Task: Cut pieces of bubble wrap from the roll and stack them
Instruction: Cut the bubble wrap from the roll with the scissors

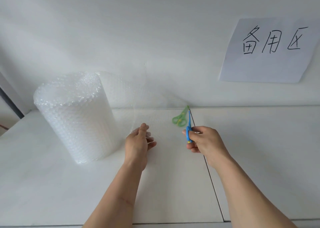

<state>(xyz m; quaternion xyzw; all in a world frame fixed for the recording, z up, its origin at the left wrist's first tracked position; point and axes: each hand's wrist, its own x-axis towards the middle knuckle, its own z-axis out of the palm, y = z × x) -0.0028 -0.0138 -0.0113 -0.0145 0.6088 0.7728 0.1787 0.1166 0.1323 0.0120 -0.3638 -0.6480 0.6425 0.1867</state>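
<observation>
Because the loose sheet [149, 106] coming off the bubble wrap roll [72, 117] is almost clear, we may misjudge where its edge is, and the blue scissors [189, 129] could then cut crooked or catch our left fingers. Our right hand [206, 139] is closed around the blue handles, blades pointing to 12 o'clock; whether the blades are apart, we cannot tell. Our left hand [140, 139] is spread, fingers touching the sheet at its lower part. The roll stands upright at 9 o'clock from the hands. Green scissors [181, 117] lie behind the sheet and could snag it. The white table [86, 193] has a seam [209, 174]; a paper sign [270, 51] hangs on the white wall at 2 o'clock
</observation>
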